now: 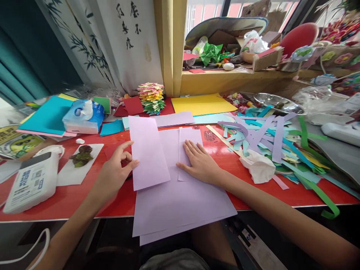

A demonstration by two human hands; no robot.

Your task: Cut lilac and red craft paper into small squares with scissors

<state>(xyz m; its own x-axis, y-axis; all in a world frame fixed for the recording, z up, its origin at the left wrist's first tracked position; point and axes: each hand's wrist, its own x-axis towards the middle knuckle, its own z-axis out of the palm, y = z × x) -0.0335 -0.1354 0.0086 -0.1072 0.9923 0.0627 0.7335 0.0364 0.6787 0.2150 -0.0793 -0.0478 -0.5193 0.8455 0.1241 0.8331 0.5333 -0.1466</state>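
Observation:
My left hand (121,163) pinches the left edge of a lilac paper piece (150,153), which is raised and tilted. Beneath it lie large lilac sheets (180,208), overhanging the table's front edge. A narrower lilac strip (184,170) rests on these sheets toward the right. My right hand (198,161) lies flat across that strip with its fingers spread, pressing on it. Behind the sheets is another long lilac strip (174,119).
Cut paper strips (264,135) and a crumpled tissue (258,167) cover the right side of the red table (112,204). Yellow paper (201,104) and a folded-paper stack (152,98) stand behind. At left are a tissue pack (83,116) and a white device (32,183).

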